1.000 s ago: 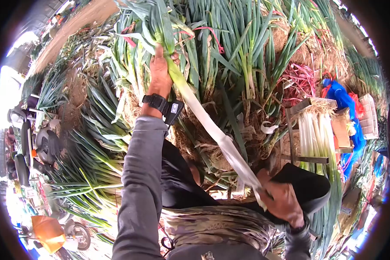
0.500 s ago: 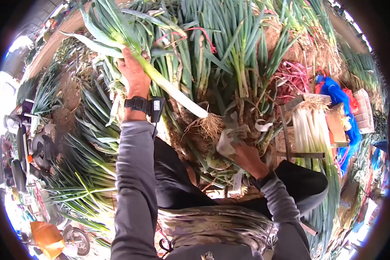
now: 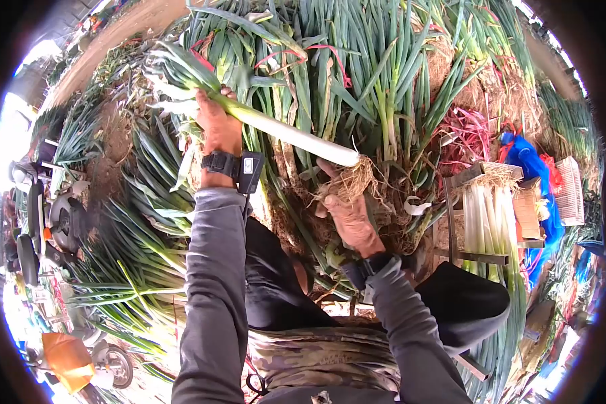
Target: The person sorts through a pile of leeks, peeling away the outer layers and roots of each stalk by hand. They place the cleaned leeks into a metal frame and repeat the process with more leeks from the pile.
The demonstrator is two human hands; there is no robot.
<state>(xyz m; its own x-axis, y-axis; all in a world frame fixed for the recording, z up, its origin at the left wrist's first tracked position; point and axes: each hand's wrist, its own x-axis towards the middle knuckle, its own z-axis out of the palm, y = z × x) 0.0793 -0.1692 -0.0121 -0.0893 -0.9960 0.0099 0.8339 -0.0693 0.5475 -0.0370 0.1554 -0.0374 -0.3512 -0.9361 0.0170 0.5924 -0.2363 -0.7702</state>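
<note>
My left hand (image 3: 219, 124) is closed round the green part of a large green onion (image 3: 289, 135). The onion's leaves fan out to the upper left, and its white shank slants down to the right. At its lower end, the fingers of my right hand (image 3: 350, 219) are round the tangled brown roots (image 3: 354, 182), partly hidden by them. Behind the onion stand many more green onions (image 3: 390, 94), upright and close together, with red ties among them.
To the right, trimmed green onions (image 3: 488, 219) with white shanks lie across a metal-framed rack (image 3: 475, 256). Pink twine (image 3: 466, 138) and a blue plastic sheet (image 3: 528, 161) are beyond. More green onions (image 3: 141, 249) lie left; scooters (image 3: 64, 222) stand at the far left.
My right hand has let go of a pale scrap of leaf and come up to the onion's roots. The onion has tipped nearer level, its root end shifting up and right.
</note>
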